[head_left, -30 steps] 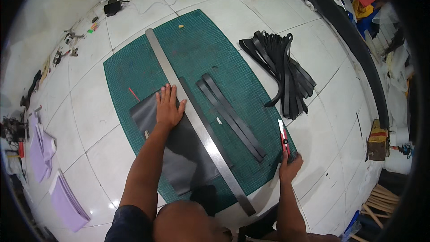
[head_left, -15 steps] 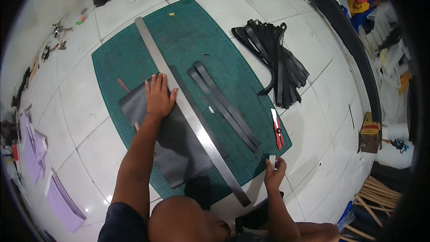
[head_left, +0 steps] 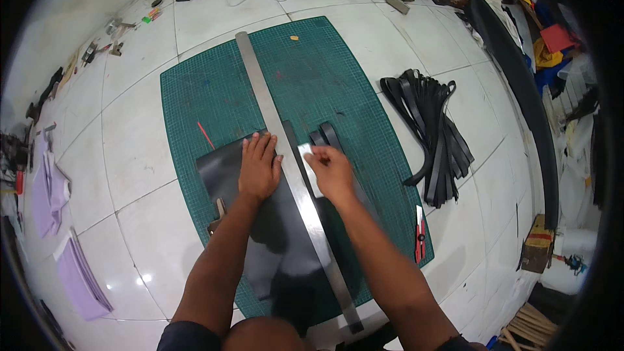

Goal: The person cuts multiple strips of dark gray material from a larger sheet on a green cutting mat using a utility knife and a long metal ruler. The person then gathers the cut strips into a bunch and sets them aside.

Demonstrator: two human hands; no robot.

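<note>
My left hand (head_left: 260, 168) lies flat, fingers spread, on a black leather-like sheet (head_left: 266, 234), with its fingertips at the edge of a long steel ruler (head_left: 259, 88). The ruler runs slantwise over the sheet and the green cutting mat (head_left: 195, 104). Just right of the ruler, my right hand (head_left: 330, 172) pinches a white flat rectangular piece (head_left: 318, 185) beside the narrow margin of black sheet. Two folded black strips (head_left: 329, 134) lie partly hidden under that hand and forearm. A metal clip (head_left: 218, 213) sits at the sheet's left edge.
A red box cutter (head_left: 420, 237) rests at the mat's right edge, its blade out. Beyond it is a bundle of black strips (head_left: 437, 143) on the white tiles. Folded lilac cloth (head_left: 83, 279) lies at left, and a long black roll (head_left: 520, 84) at right.
My right hand has moved from the mat's lower right corner up and left to the ruler, carrying the white piece. My left hand stays on the sheet. The view has shifted.
</note>
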